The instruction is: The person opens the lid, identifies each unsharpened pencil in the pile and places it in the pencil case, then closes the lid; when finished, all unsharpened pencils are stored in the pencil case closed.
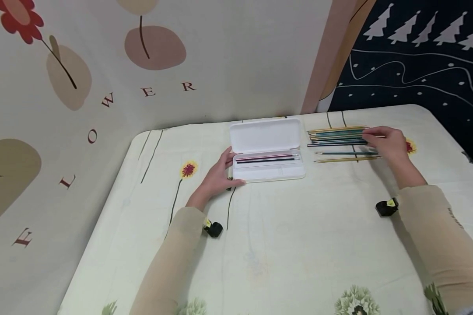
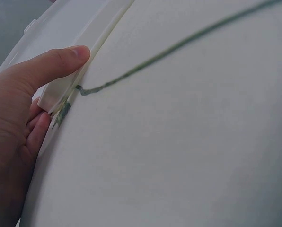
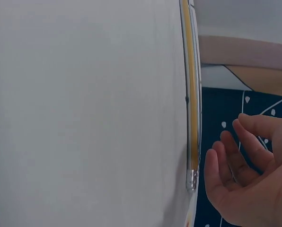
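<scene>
A white pencil case (image 1: 265,175) lies with its lid (image 1: 265,136) raised at the back. Inside are a dark red pencil (image 1: 265,157) and a black pencil (image 1: 265,161). My left hand (image 1: 217,175) grips the case's left end, thumb on the front edge and fingers behind the corner. My right hand (image 1: 390,142) hovers at the right ends of a row of pencils (image 1: 334,136), its fingers loosely bent. In the right wrist view, nothing shows between thumb and fingertips. Closer to me lie a blue-grey pencil (image 1: 342,153) and a yellow pencil (image 1: 342,160).
A pale cloth (image 1: 283,236) printed with flowers covers the table. Behind it stands a light wall hanging (image 1: 236,65) with lettering, and a dark fabric (image 1: 409,78) with white trees hangs at the right.
</scene>
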Demonstrator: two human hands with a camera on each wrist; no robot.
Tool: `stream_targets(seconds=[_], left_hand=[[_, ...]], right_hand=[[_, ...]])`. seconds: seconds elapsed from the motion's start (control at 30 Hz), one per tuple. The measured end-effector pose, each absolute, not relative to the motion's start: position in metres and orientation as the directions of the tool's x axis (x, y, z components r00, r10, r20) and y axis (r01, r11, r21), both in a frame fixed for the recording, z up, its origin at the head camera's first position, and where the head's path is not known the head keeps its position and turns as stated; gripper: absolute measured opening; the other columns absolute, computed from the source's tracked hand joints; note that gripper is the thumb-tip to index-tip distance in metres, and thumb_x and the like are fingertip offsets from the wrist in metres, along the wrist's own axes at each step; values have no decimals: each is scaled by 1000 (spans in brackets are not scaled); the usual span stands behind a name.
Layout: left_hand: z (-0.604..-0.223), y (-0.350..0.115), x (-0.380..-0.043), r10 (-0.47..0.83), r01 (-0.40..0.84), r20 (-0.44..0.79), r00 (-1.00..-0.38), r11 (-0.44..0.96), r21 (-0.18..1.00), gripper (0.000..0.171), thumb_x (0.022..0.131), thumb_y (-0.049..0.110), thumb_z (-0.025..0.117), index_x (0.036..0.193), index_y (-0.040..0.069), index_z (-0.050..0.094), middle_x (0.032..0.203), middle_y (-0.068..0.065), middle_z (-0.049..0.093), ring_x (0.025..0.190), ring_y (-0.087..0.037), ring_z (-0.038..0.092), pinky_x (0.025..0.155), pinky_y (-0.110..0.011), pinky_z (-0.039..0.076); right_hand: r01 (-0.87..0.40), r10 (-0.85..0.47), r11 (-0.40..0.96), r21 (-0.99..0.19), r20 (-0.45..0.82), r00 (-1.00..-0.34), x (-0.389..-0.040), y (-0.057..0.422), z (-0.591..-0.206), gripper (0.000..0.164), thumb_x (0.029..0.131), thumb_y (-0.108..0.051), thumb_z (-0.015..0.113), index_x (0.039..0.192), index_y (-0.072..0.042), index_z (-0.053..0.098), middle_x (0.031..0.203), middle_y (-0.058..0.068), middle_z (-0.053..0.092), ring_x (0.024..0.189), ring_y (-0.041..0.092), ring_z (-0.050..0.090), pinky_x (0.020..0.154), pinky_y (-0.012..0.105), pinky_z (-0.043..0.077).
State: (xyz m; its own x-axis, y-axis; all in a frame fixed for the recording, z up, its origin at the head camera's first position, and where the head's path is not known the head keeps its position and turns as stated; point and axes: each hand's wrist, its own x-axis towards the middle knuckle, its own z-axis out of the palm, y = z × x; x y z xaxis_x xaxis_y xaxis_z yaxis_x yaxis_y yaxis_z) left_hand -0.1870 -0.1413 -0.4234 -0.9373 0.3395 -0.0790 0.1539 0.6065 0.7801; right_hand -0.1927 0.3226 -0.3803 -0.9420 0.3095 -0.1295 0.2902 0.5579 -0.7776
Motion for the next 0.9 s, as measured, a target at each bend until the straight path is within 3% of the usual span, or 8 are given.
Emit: stream_targets(seconds=[0.1, 0.23, 0.3, 0.4, 0.5, 0.7, 0.9], left_hand=[[-424, -141, -187, 339, 152, -82, -937, 606, 781, 117, 77, 25, 88, 161, 17, 7, 158, -6, 37, 146, -24, 40, 124, -41, 30], [-423, -141, -187, 338, 148, -83, -938, 604, 783, 116, 77, 25, 87, 161, 17, 8, 158, -6, 37, 147, -24, 40, 124, -41, 29], [-423, -141, -187, 338, 149, -81, -938, 602, 784, 116, 77, 25, 87, 161, 17, 8, 157, -6, 37, 147, -24, 40, 124, -41, 29], [-423, -141, -186, 337, 151, -78, -938, 601, 785, 117, 77, 25, 88, 161, 17, 8, 157, -5, 38, 146, -24, 40, 124, -42, 29], [-423, -141, -186, 339, 151, -77, -938, 597, 788, 117, 76, 24, 88, 161, 17, 7, 157, -6, 38, 146, -24, 40, 124, -42, 29], [-424, -142, -186, 346, 156, -76, -935, 595, 789, 117, 77, 24, 88, 161, 16, 7, 158, -6, 37, 147, -24, 40, 124, -41, 29], [-423, -142, -187, 343, 156, -74, -936, 597, 787, 118, 76, 25, 88, 161, 17, 7, 158, -5, 37, 146, -23, 40, 124, -40, 30]], right_hand=[[353, 329, 565, -746, -188, -925, -193, 328, -382, 54, 97, -51, 54, 135, -13, 60, 117, -12, 56, 85, -9, 47, 77, 15, 43], [427, 333, 568, -704, -278, -901, -195, 333, -383, 67, 98, -55, 48, 144, -7, 52, 143, 12, 50, 109, 16, 50, 80, 24, 42], [436, 324, 578, -690, -296, -899, -196, 334, -384, 66, 99, -53, 47, 145, -5, 50, 148, 20, 45, 119, 29, 46, 83, 28, 42], [419, 302, 599, -682, -292, -908, -197, 335, -386, 59, 101, -44, 49, 144, -3, 50, 151, 24, 43, 129, 35, 42, 89, 31, 42], [390, 271, 631, -670, -280, -921, -196, 336, -387, 51, 102, -33, 53, 141, -1, 52, 149, 26, 43, 131, 38, 41, 88, 31, 41], [354, 238, 698, -622, -265, -934, -195, 338, -389, 42, 99, -18, 55, 136, 3, 57, 141, 30, 47, 122, 39, 43, 72, 21, 33], [320, 226, 748, -581, -230, -947, -196, 338, -389, 35, 98, -12, 55, 129, 5, 61, 128, 30, 51, 108, 39, 45, 72, 28, 36]])
